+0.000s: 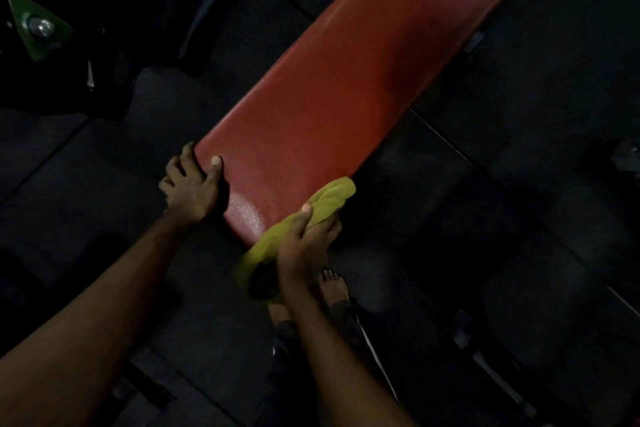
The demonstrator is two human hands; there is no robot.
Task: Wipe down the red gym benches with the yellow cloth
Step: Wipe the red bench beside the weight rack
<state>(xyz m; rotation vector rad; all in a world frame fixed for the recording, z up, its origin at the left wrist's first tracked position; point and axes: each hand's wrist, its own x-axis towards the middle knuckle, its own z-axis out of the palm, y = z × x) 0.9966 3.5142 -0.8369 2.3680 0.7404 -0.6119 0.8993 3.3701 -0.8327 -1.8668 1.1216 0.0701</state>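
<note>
A long red padded gym bench (346, 87) runs diagonally from the upper right down to the centre of the view. My left hand (192, 184) grips the bench's near left corner, thumb on top and fingers curled over the edge. My right hand (306, 243) holds the bunched yellow cloth (325, 201) against the bench's near right corner. Part of the cloth hangs down below the pad's end, blurred.
Dark rubber floor tiles (485, 218) surround the bench. My bare foot (334, 288) stands just below the bench's end. A black machine with a green triangular plate (36, 24) sits at the upper left. Dim metal frame parts (491, 367) lie at the lower right.
</note>
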